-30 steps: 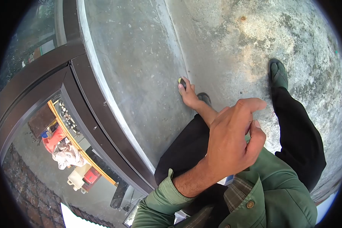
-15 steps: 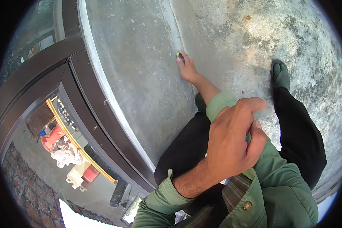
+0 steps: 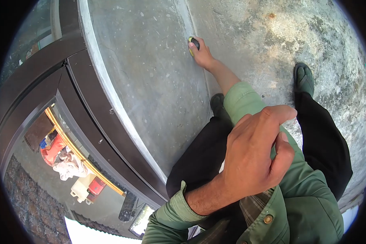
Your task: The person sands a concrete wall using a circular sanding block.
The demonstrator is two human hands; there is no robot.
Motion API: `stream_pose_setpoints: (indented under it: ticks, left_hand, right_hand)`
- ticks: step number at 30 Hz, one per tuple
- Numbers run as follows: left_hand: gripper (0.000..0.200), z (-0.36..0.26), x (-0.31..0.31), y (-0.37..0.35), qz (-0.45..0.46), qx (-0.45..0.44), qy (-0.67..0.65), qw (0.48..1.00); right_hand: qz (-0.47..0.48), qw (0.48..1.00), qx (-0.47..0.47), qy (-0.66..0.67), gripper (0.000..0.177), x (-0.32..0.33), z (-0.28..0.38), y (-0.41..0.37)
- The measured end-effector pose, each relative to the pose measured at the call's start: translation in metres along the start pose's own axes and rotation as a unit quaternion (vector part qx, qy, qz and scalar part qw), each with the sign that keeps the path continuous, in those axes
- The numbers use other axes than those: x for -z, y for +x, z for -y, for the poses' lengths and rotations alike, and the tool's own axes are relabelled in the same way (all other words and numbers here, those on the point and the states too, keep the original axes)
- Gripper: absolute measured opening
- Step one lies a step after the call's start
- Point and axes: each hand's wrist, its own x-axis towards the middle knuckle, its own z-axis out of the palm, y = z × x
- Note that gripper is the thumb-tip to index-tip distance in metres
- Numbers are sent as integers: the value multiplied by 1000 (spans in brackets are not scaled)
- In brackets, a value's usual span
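Observation:
My right hand [image 3: 202, 55] reaches far forward, its fingers closed around a yellow-and-black tape measure [image 3: 196, 43]. The tape measure is at the concrete ledge [image 3: 150, 77], close to the pale seam where the two grey surfaces meet. Much nearer to the camera is my left hand [image 3: 254, 152], back side up, with its fingers curled and the thumb below the bent index finger. It overlaps my right sleeve [image 3: 244, 99] in this view. The palm side of the left hand is hidden, with whatever it may hold.
A dark brown window frame [image 3: 75, 87] runs down the left, with a white strip [image 3: 105, 91] along its edge. Its glass shows a red container [image 3: 96, 186] and a pale cloth [image 3: 69, 164]. My sandalled foot [image 3: 304, 79] stands on stained concrete [image 3: 272, 53].
My right hand has moved farther forward along the seam with the tape measure in it. The left hand sits slightly farther right in view, still curled.

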Motion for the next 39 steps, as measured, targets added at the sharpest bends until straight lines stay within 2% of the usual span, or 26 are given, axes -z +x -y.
stream_pose_setpoints:
  ticks: [2,5,6,8,9,13,15,19,21,23,26,27,30,32,34,35,37,39]
  left_hand:
    - [41,-2,1,6,-9,-15,-4,1000]
    - [41,0,0,11,-10,-17,-10,1000]
    - [42,3,0,12,-7,-26,-9,1000]
    - [42,6,0,11,-1,-27,-8,1000]
    - [42,6,1,11,4,-16,-16,1000]
    - [41,3,1,5,-12,-2,-30,999]
    - [43,0,6,1,-5,12,-17,1000]
    - [47,-1,7,-2,7,-11,-8,1000]
    - [47,-1,7,-1,12,-15,-12,1000]
    - [47,0,2,-3,20,-16,-16,1000]
    - [47,0,-2,-4,7,-22,-4,1000]
    - [46,-2,-1,-7,21,-14,-6,1000]
    - [46,-5,0,-13,28,-9,-10,1000]
    - [45,-8,0,-21,24,-8,-13,1000]
    - [39,-6,-1,-22,-14,-44,3,999]
    - [39,-7,-2,-23,-22,-57,4,998]
    - [37,-8,-6,-28,-56,-81,40,994]
    - [36,-6,-17,-34,-80,-103,38,991]
  right_hand:
    - [4,1000,-1,2,61,-2,-16,-12]
    - [-37,999,-16,-18,56,-25,-80,-83]
    - [-37,999,-17,-17,56,-26,-79,-96]
    - [-37,996,-78,-14,55,-26,-75,-119]
    - [-36,994,-105,1,55,-28,-72,-110]
    - [-54,998,-18,-31,55,-18,-53,-29]
    - [-14,999,-25,-19,59,-1,-26,4]
    - [-3,1000,-17,-18,62,-6,-39,-30]
    - [-10,1000,26,1,62,-24,-88,-70]
    - [5,999,-46,1,63,-29,-108,-111]
    - [9,997,-76,11,63,-30,-104,-105]
    - [-4,999,-51,0,62,-30,-100,-95]
    - [0,1000,7,10,62,-16,-37,-36]
    - [-16,994,103,-13,61,-4,17,-7]
    - [-6,977,210,-33,64,13,66,8]
    - [-4,974,224,-37,64,26,101,0]
    - [44,984,146,87,65,56,153,-28]
    - [55,966,181,174,54,85,171,-30]
